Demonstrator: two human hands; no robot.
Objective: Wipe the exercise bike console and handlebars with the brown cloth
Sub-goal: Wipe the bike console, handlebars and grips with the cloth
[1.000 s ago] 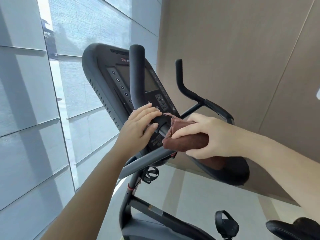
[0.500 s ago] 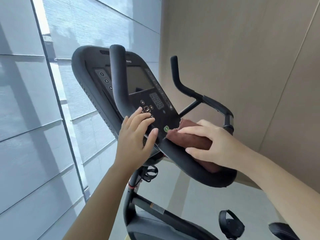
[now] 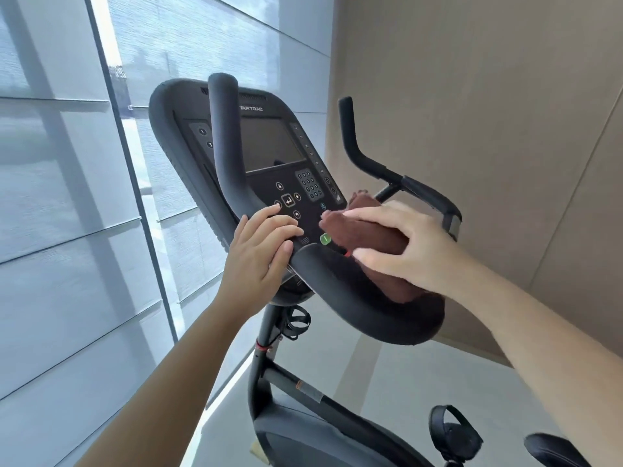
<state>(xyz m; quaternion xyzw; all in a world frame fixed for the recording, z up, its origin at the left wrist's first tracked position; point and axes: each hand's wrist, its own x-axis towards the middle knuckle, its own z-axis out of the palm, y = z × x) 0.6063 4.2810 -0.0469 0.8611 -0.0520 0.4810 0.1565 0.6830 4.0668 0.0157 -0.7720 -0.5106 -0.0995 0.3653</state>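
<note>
"TAR TRAC" reads on the console [image 3: 269,156] above my fingers. My right hand [image 3: 409,247] pinches the brown cloth [image 3: 367,235]; my left hand [image 3: 259,257] lies flat, fingers together, window [image 3: 67,197] beside it.

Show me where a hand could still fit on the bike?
Free: the left bar above the left hand, and the far right bar. Crowded: the console bottom edge, where the right hand presses the cloth.

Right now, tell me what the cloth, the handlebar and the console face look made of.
Brown cloth: soft, fuzzy fabric, probably microfibre or terry; it bunches under the right hand.
Handlebar: matte black, probably foam or rubber padding; no shine.
Console: smooth dark plastic, apparently, with a slightly glossy screen and flat printed buttons.
</note>
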